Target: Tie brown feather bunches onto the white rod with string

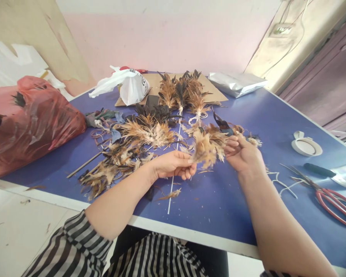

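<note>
Tan feathers (204, 149) between the hands (174, 164) (245, 157), in the left one's pinch

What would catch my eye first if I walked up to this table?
Probably the bulging red plastic bag at the left of the blue table. Next, the brown and black feathers strewn across the middle, where the left hand holds a tan feather tuft. Red-handled scissors also stand out at the right.
</note>
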{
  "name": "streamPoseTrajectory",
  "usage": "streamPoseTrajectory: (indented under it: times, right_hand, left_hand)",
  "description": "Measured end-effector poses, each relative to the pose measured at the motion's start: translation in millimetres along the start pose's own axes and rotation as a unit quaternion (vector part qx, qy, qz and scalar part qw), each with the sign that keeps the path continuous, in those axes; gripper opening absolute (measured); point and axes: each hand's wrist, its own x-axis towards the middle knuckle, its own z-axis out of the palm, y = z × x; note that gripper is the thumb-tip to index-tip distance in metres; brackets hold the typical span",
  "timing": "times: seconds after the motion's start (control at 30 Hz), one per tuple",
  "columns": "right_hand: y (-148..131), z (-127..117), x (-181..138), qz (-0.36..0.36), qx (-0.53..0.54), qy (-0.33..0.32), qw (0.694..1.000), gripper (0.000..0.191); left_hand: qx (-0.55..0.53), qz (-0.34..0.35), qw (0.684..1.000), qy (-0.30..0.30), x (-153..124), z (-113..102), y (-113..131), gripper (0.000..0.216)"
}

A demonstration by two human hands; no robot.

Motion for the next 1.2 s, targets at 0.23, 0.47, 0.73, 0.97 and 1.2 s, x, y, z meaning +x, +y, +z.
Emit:
streamPoseTrajectory:
  times: [0.23, 0.47, 0.73, 0.97, 1.2]
  right_hand:
    - [-1, -6, 4, -0.055, -0.123, -0.06, 0.989, 0.027]
    - [17, 10, -19, -0.118, -0.374, -0.132, 0.91, 0.02]
    - [36, 22, -38, -0.227, -0.61, -0.2, 0.732, 0.018]
    - [28, 15, -28, -0.106, -0.567, -0.241, 0.781, 0.026]
    - [24, 12, -25, -0.136, -0.608, -0.179, 0.761, 0.024]
  left_hand:
    - [0.283, 0.129, 0.933, 0.179, -4, 12, 9, 0.016]
    - [-0.042, 0.183, 0.951, 0.246, 5, -4, 13, 0.014]
    - [-0.075, 0.062, 0.98, 0.175, 5, 0, 9, 0.013]
    - [-0.071, 0.084, 0.964, 0.243, 7, 0, 11, 0.018]
    - [-0.011, 0.142, 0.913, 0.383, 9, -8, 10, 0.013]
